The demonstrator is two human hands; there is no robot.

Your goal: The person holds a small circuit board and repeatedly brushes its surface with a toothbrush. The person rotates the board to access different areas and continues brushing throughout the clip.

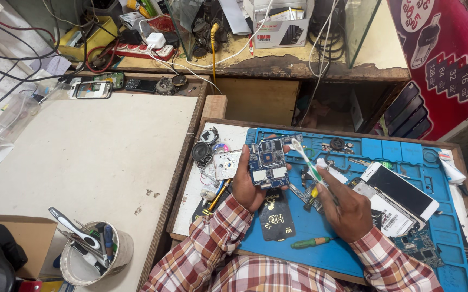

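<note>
Held up over the blue work mat [320,238] in the left hand [246,184], fingers curled round its left edge and near corner: a small blue circuit board [268,162] with metal shields and a dark chip on its face. Looks light, thin and stiff — likely brittle at the soldered parts, so best gripped by the bare edges, never across the components. Closed in the right hand [347,208], a toothbrush [305,158] with a white and green handle, bristle end touching the board's far right corner. On the mat just right of the hands, a white phone [401,190] lying face up with loose panels beneath it, and a second green board [419,246] nearer the right edge. Near the wrists, a green-handled screwdriver [310,243] flat on the mat; a yellow-handled one [219,196] left of the left hand. On the pale tabletop [99,151] to the left, near corner, a round white tub [96,251] — standing upright, stuffed with a brush, tweezers and other slim tools. Far left, a clear plastic bottle [7,121] lying tilted.
</note>
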